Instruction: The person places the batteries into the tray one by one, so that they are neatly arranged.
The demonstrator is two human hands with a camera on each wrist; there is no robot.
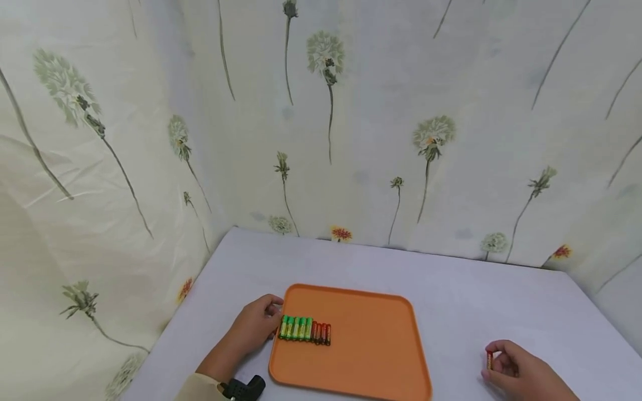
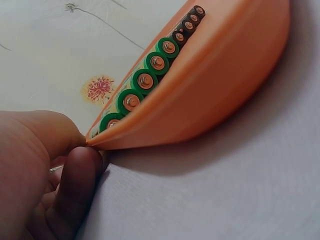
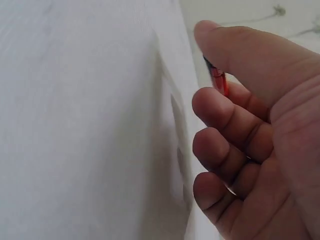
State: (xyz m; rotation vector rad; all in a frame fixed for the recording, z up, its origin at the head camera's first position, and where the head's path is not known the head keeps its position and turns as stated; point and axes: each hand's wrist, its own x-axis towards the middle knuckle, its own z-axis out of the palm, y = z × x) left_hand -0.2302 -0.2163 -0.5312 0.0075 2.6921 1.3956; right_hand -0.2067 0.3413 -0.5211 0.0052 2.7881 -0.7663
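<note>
My left hand (image 1: 257, 322) pinches the left rim of an orange tray (image 1: 373, 356) between thumb and finger, seen close in the left wrist view. Inside the tray, along its left side, several green batteries (image 1: 296, 328) lie side by side, followed by several thinner red and black batteries (image 1: 321, 333) in the same row. Well to the right of the tray, my right hand (image 1: 524, 370) holds a small red battery (image 1: 489, 360) by thumb and fingertips over the table. In the right wrist view the thumb and fingers partly hide this battery (image 3: 218, 80).
A white table (image 1: 461, 312) carries the tray. Cloth printed with dandelions (image 1: 366, 139) hangs behind the table and along its left side. A black wrist strap with a dark device (image 1: 244, 388) sits at my left wrist, close to the tray's near left corner.
</note>
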